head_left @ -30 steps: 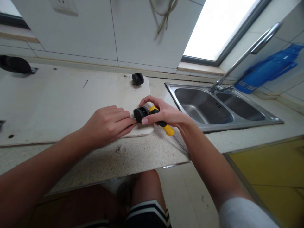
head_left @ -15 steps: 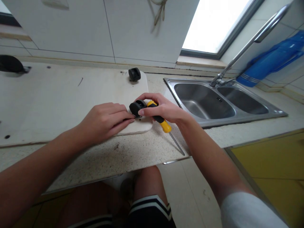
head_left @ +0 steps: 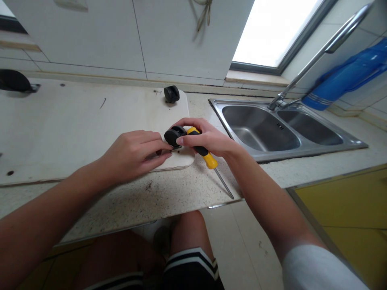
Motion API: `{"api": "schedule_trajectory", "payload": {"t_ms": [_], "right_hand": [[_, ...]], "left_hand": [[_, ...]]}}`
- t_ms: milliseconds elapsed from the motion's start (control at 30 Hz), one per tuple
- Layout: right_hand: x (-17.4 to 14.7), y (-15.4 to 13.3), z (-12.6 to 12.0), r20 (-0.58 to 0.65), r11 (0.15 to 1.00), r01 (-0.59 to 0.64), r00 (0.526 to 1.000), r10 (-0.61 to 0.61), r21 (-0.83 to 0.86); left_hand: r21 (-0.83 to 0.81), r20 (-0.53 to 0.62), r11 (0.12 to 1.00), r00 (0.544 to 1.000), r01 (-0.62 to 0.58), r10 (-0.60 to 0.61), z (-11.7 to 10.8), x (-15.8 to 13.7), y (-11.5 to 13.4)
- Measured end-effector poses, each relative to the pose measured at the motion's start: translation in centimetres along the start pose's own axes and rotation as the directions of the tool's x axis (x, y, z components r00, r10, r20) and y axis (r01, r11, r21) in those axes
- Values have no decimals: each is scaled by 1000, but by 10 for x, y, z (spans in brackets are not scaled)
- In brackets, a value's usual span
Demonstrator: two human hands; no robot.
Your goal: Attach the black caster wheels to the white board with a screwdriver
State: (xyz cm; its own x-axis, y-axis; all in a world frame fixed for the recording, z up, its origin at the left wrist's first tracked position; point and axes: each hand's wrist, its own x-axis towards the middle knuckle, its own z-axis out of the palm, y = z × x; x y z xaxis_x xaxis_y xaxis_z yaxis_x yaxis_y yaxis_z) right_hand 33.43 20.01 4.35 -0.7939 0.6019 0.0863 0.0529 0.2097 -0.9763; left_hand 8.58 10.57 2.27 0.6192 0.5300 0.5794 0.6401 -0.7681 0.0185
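- Watching through my head camera: both bare hands meet over the rounded near right corner of a pale board point(head_left: 90, 133), laid along the speckled countertop point(head_left: 187, 189).
- The piece being worked on, a black caster point(head_left: 173, 136), is at that corner between the two hands, wheels uppermost. A thin metal plate point(head_left: 175, 149) shows at its foot; I can't tell whether it lies flat on the board.
- Right hand point(head_left: 205, 135): thumb and curled forefinger clamped on the caster's right side, the other fingers mostly hidden from me.
- Same hand has the yellow-and-black screwdriver point(head_left: 210, 160) tucked under thumb and palm; its shaft slants down toward the counter's front edge.
- Left hand point(head_left: 137, 151): fingers bunched side by side, forefinger and thumb tips drawn near each other at the plate's left end. Pinching or only pressing, I can't tell.
- A small dark hole point(head_left: 179, 152) in the board shows just beside the plate.
- Second caster point(head_left: 171, 94) stands at the board's far right corner; a larger black wheel point(head_left: 13, 80) sits at the far left.
- Right of the board: steel double sink point(head_left: 260, 131), tap point(head_left: 341, 38) behind it.
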Motion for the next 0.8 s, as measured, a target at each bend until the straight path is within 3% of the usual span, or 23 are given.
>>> {"api": "schedule_trajectory", "payload": {"t_ms": [200, 467, 800], "right_hand": [[-1, 0, -1, -6, 1000, -7, 1000, 7, -20], [-1, -3, 0, 14, 998, 5, 1000, -4, -61], [-2, -6, -1, 45, 989, 12, 999, -5, -148]], "left_hand": [[67, 24, 998, 1000, -4, 3, -1, -1, 1], [286, 57, 950, 992, -125, 113, -7, 1, 1], [173, 72, 977, 991, -127, 116, -7, 0, -2]]}}
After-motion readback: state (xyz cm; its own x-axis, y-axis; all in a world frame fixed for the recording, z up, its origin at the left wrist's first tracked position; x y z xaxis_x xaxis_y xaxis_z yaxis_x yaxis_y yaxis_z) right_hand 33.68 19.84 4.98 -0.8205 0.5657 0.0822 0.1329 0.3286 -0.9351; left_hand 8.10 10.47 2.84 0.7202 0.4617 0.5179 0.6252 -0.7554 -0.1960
